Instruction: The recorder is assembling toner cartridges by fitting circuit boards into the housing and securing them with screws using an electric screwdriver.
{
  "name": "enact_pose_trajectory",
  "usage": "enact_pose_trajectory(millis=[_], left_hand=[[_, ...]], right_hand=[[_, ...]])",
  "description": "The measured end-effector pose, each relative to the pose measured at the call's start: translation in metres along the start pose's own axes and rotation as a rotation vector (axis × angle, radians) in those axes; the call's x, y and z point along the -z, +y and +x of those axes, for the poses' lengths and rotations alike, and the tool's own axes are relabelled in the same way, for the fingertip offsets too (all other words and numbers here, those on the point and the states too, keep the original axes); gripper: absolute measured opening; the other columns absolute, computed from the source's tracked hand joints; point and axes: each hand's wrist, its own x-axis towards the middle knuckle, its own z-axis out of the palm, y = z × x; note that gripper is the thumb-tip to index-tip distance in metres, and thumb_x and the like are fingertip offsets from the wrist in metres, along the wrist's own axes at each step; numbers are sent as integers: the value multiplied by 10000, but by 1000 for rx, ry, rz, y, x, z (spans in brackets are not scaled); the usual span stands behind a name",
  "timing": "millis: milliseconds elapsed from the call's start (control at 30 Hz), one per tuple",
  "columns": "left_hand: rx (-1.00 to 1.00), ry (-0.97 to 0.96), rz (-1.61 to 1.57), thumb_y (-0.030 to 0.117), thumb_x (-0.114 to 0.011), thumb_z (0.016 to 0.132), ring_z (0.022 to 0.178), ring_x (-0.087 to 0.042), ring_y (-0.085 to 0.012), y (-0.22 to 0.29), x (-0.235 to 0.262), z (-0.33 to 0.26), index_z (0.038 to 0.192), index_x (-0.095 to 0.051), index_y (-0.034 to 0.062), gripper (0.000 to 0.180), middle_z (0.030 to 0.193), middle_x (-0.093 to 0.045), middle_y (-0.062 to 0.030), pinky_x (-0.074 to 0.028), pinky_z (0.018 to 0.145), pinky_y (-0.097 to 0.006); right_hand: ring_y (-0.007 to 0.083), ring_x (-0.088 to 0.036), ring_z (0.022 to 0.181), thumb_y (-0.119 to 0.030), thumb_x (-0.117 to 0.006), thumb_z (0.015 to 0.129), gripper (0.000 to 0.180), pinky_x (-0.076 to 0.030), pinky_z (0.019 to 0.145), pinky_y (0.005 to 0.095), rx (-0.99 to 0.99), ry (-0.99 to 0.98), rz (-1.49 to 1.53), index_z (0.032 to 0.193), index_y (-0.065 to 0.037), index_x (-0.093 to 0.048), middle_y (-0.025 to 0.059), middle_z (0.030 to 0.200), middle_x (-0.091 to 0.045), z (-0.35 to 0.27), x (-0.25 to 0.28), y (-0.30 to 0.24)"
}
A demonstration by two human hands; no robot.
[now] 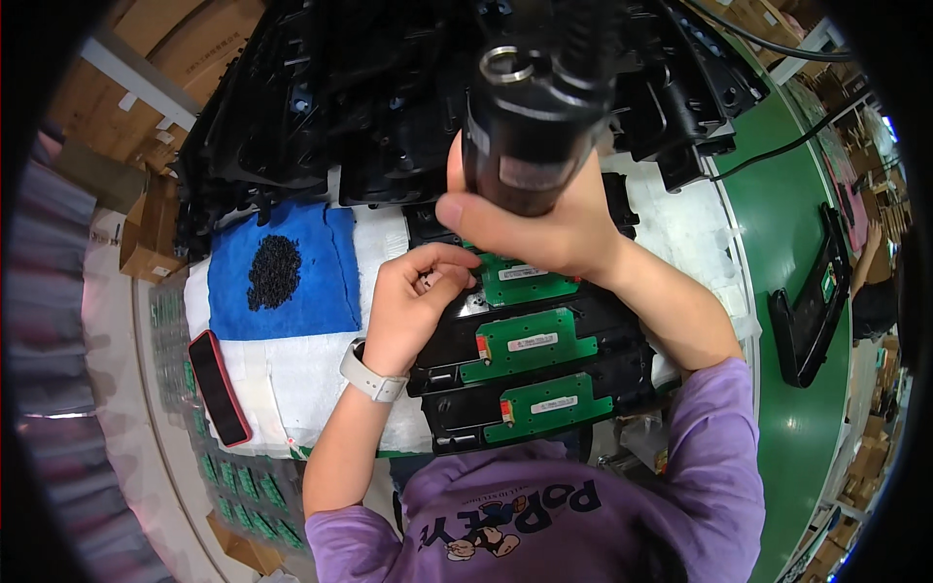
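Observation:
My right hand point(559, 233) is wrapped around a black electric screwdriver point(530, 146), a thick cylinder with a metal ring on top. It stands over the farthest of several green circuit boards point(535, 289); its tip is hidden behind the hand. My left hand point(413, 291), wearing a watch with a pale strap point(374, 379), is closed at that board's left end, thumb and forefinger together. What its fingers hold is too small to make out. Nearer to me, a middle board point(520, 347) and a front board point(554, 406) lie on black plastic panels point(457, 408).
On a blue cloth point(330, 282) at the left lies a heap of tiny black pieces point(275, 272). A red-edged phone point(221, 389) rests on white padding. Black plastic housings point(389, 107) are piled at the back. Another black housing point(812, 301) lies on the green table point(777, 418), right.

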Motion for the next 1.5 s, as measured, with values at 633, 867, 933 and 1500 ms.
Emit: enact_pose_trajectory(millis=[633, 867, 933, 1500], left_hand=[[-61, -92, -168, -21, -633, 822, 815, -652, -131, 13, 2, -14, 991, -636, -42, 171, 895, -676, -110, -499, 696, -183], [-42, -84, -210, -24, -651, 806, 810, -658, -140, 10, 2, -17, 973, -635, -49, 169, 902, -673, -117, -514, 717, -202], [-2, -91, -211, -15, -645, 813, 779, -646, -121, 14, 4, -18, 978, -633, -47, 169, 892, -673, -114, -500, 683, -192], [-93, 138, -521, 0, -320, 928, 1092, -568, -302, 8, 6, -6, 1094, -452, -61, 220, 1150, -541, -257, -472, 925, -315]], right_hand=[[100, -421, 477, -300, -433, 904, 245, -393, 571, 283, -11, 70, 622, 1024, -92, -484, -21, 619, -460, -10, 32, -33], [95, -414, 473, -288, -421, 910, 238, -386, 563, 282, -44, 110, 683, 1020, -90, -493, -23, 619, -459, -10, 29, -30], [95, -413, 473, -285, -419, 913, 239, -386, 562, 281, -18, 180, 775, 1027, -88, -495, -24, 620, -459, -10, 28, -29], [105, -441, 415, -100, -601, 792, 168, -357, 418, 238, -143, 58, 187, 859, -25, -465, 24, 567, -461, -12, 12, -8]])
